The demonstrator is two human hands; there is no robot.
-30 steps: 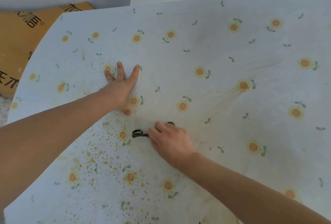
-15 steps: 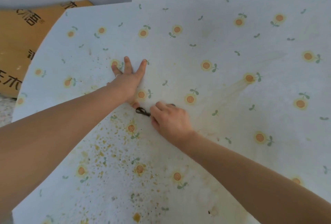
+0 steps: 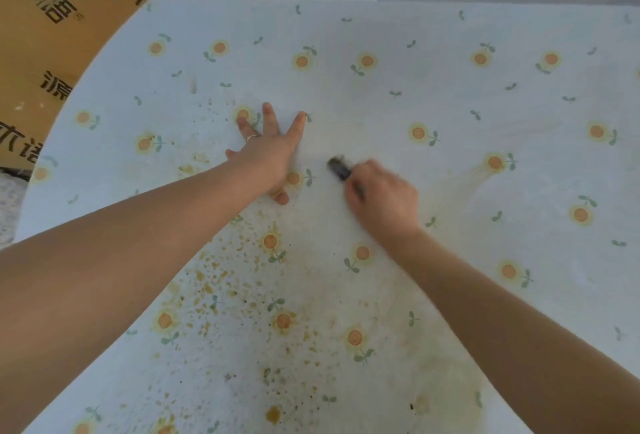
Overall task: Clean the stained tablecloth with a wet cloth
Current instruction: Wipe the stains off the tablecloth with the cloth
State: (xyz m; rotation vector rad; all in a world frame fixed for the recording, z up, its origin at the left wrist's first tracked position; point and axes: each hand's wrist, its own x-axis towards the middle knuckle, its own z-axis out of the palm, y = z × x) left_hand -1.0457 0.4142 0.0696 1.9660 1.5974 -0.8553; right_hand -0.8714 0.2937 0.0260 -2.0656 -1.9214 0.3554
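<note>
Beside the flat-pressed left grip (image 3: 270, 159), what may be a dark cloth (image 3: 338, 167) is clutched in the right grip (image 3: 381, 198); stains (image 3: 221, 281) are spread nearer, leftward

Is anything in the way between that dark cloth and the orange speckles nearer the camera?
Nothing visible. Only bare tablecloth lies between the dark cloth in the right hand and the speckled stains; the left hand rests alongside.

Table (image 3: 100, 94) with rounded edge, covered by a white tablecloth (image 3: 450, 62) printed with orange flowers and green sprigs. On it: yellow-brown specks (image 3: 214, 281), densest toward the near side; a tan smear (image 3: 460, 184) right of centre; left hand (image 3: 268, 159) pressed flat; small dark item (image 3: 338, 167), blurred, gripped by right hand (image 3: 381, 198).
</note>
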